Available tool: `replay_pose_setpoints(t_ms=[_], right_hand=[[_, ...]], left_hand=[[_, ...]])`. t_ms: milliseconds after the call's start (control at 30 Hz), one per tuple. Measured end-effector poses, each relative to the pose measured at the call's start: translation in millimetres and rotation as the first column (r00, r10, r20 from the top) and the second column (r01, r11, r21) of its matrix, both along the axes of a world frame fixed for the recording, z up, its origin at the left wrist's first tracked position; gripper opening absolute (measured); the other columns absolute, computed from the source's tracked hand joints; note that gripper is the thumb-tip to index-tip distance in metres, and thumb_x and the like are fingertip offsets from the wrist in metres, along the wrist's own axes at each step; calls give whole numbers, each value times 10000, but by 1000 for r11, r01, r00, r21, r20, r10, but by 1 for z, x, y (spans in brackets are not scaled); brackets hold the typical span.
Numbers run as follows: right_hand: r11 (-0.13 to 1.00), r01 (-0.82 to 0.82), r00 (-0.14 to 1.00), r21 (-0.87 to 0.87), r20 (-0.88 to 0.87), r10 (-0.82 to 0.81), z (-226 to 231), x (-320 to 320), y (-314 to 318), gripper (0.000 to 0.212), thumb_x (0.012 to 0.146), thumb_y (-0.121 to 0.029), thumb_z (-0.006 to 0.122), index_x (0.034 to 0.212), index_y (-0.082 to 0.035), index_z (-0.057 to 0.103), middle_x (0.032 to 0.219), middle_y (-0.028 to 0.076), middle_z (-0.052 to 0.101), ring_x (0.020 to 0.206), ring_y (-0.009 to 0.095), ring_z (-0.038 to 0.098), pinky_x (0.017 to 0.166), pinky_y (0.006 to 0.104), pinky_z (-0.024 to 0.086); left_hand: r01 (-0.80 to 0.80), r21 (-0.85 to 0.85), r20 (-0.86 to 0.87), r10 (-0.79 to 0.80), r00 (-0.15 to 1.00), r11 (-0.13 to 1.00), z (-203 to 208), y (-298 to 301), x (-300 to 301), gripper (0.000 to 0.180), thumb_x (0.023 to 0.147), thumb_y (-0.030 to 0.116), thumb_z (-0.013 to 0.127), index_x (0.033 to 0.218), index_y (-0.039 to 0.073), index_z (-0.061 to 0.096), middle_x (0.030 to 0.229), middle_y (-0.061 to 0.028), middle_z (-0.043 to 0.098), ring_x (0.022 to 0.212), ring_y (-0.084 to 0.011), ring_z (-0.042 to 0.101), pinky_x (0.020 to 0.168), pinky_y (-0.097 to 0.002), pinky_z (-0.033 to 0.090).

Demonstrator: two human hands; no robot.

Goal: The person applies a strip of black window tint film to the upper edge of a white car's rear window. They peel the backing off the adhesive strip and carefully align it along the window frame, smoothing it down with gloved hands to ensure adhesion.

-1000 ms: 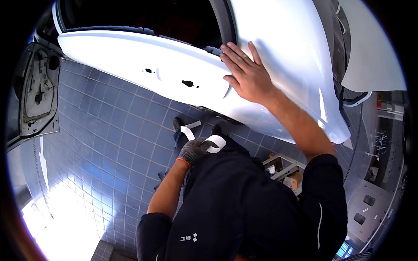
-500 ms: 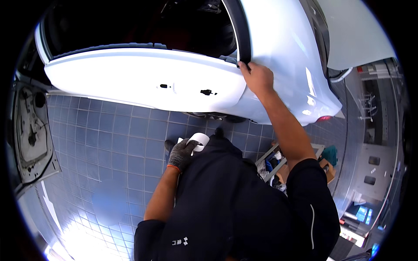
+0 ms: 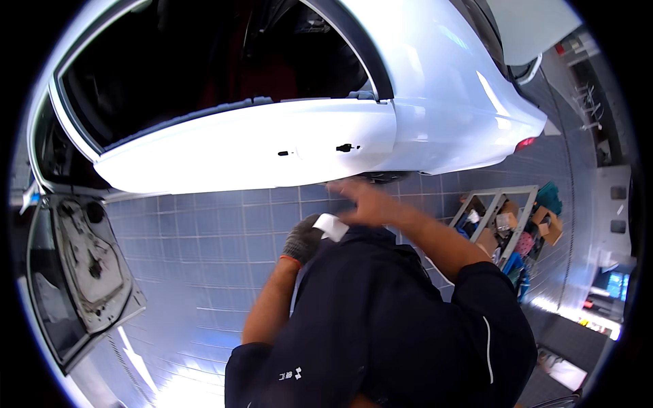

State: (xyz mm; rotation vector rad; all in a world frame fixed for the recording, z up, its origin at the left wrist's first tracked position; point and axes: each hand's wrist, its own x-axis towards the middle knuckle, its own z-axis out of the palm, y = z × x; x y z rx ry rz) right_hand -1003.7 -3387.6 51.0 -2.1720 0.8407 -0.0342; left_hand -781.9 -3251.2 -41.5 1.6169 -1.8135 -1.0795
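Note:
My left hand (image 3: 304, 239) wears a dark grey glove with an orange cuff and holds a small white piece (image 3: 331, 225), like a strip of tape or film, close to my chest. My bare right hand (image 3: 364, 202) is blurred, fingers spread, just right of that white piece and almost touching it. In front of me stands a white car (image 3: 435, 102) with its rear door (image 3: 258, 146) hanging open; the door skin shows two small dark holes where a handle would sit.
A detached door trim panel (image 3: 88, 265) lies on the blue-grey tiled floor (image 3: 204, 238) at the left. A low cart (image 3: 507, 224) with boxes and coloured items stands on the right. Benches and a screen line the far right edge.
My right hand has come off the car's door pillar and swung down to the white piece in my gloved left hand. The view has shifted, showing more of the open door.

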Motion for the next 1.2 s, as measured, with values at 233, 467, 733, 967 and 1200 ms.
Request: replay_pose_setpoints(t_ms=[233, 467, 733, 967, 1200], right_hand=[[977, 196, 938, 83, 276, -211, -34, -20, 29, 393, 897, -320, 755, 1225, -109, 705, 1112, 180, 716, 1062, 381, 679, 944, 429, 539], [911, 406, 877, -71, 312, -366, -60, -66, 15, 232, 930, -233, 750, 1024, -22, 732, 949, 148, 729, 916, 326, 704, 805, 390, 549], [702, 691, 592, 175, 421, -687, -3, -91, -118, 236, 985, -247, 663, 1060, -28, 714, 1011, 195, 724, 937, 398, 691, 822, 445, 539], [758, 652, 667, 18, 462, -584, 40, -62, -195, 230, 962, -244, 688, 1049, -32, 702, 996, 190, 723, 928, 395, 690, 831, 451, 530], [766, 621, 776, -162, 259, -575, 50, -47, -197, 250, 953, -283, 671, 1051, -56, 709, 1018, 180, 726, 981, 402, 678, 864, 480, 521]], left_hand=[[56, 299, -381, 65, 922, 953, 49, -46, -18, 317, 1021, 235, 568, 1230, 40, 707, 1038, -93, 753, 966, -190, 719, 870, -341, 547], [-306, 445, 307, 177, 935, 842, -34, 41, 70, 396, 967, 399, 599, 1066, 36, 721, 1049, -267, 717, 1034, -464, 671, 860, -505, 517], [-616, 717, 666, -60, 743, 327, -94, 237, 167, 373, 909, 254, 632, 1217, 70, 732, 1248, -194, 724, 1197, -359, 684, 1001, -479, 547], [-245, -310, 449, 369, 814, 919, 54, -60, 44, 344, 954, 179, 663, 1255, 14, 651, 1233, -229, 693, 1151, -412, 656, 1004, -487, 514], [106, -619, 431, 224, 874, 778, 154, -259, -4, 296, 916, 250, 714, 1153, 73, 701, 1072, -176, 720, 1007, -396, 669, 926, -504, 518]])
